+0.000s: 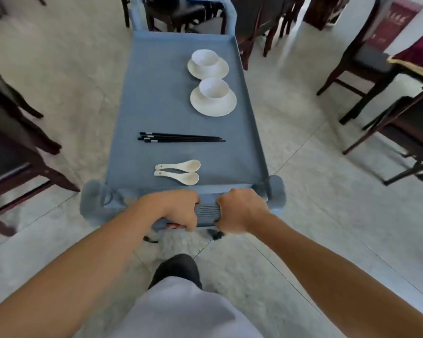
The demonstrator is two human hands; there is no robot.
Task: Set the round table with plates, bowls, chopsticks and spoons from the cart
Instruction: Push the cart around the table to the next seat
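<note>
Both hands grip the ribbed blue-grey push handle at the near end of the long blue-grey plastic cart. The left hand and the right hand each have their fingers curled round the bar, side by side with a short stretch of handle showing between them.

All the tableware lies straight ahead of the hands on the cart's flat top, strung out along its long axis. Nearest, just beyond the handle, are two white ceramic spoons, lying crosswise with bowls to the right and handles to the left. Beyond them is a bundle of black chopsticks, also crosswise, with its thin tips pointing right. Farther on, towards the right rim, sit the near white round plate and the far white round plate. Each carries a small white bowl, the near bowl and the far bowl.

Nothing looks to have been laid out yet. When a hand lets go, the spoons are the shortest reach for either one. The plates lie on the right hand's side (so that arm seems the likelier choice). A dark red cloth with a pale fringe shows at the far right. It may be the table, but I cannot tell.
</note>
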